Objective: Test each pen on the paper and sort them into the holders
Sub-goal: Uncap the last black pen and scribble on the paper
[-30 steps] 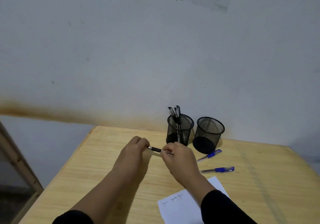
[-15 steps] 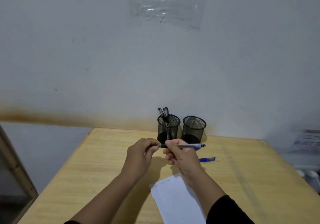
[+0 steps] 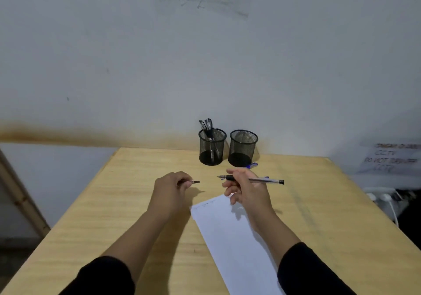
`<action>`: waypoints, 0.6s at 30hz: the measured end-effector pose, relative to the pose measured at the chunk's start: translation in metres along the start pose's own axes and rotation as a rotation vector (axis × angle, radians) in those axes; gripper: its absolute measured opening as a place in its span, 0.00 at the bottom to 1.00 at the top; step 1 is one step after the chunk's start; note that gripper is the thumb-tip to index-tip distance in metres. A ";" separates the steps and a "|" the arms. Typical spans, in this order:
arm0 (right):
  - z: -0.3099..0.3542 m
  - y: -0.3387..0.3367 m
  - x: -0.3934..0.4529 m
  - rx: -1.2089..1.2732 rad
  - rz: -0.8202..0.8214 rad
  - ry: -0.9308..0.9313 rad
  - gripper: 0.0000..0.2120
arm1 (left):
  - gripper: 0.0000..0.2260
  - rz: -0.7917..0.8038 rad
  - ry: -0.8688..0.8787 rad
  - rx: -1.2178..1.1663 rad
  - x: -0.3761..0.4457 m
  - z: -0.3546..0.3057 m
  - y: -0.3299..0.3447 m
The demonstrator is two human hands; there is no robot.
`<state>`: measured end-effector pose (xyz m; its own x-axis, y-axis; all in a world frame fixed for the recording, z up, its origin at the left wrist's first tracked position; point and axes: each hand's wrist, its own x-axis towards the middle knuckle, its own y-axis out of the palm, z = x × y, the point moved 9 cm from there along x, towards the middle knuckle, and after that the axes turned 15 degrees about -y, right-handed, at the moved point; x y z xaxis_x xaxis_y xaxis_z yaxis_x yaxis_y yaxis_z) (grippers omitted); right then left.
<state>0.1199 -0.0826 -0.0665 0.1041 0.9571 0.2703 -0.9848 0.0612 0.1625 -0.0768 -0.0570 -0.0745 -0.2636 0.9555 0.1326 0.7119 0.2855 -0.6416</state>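
The right hand grips an uncapped pen near its nib end, barrel level and nib pointing toward the left hand. The left hand is clenched around the cap, whose tip pokes out toward the pen; a clear gap lies between cap and nib. The two are held apart this way most likely so the nib is bare for a test stroke, with the cap kept ready to go back on.

The paper lies just below the right hand and runs back along that forearm; a few faint marks sit at its far edge, beside the fingers. That puts the next blank strip directly under the nib.

Beyond both hands stand the left holder, with several pens in it, and the right holder, which looks empty, though the mesh makes that hard to confirm. A blue pen peeks out at the right holder's base, just past the right hand.

Bare table spreads wide outside the left hand, and there is free room between hands and holders. The table's right edge is well off.
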 end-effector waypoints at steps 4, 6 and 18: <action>-0.017 -0.013 -0.010 -0.036 -0.044 0.064 0.10 | 0.06 -0.031 -0.090 0.023 -0.002 0.019 0.017; -0.021 -0.019 -0.013 -0.040 -0.052 0.064 0.10 | 0.07 -0.049 -0.117 0.029 -0.003 0.027 0.021; -0.053 -0.036 -0.008 -0.141 -0.121 0.156 0.06 | 0.09 -0.101 -0.105 -0.076 -0.026 0.022 0.008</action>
<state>0.1473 -0.0776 -0.1254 0.2104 0.9719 0.1056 -0.9773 0.2064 0.0477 -0.0788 -0.0812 -0.0993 -0.3999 0.9097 0.1117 0.7243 0.3883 -0.5697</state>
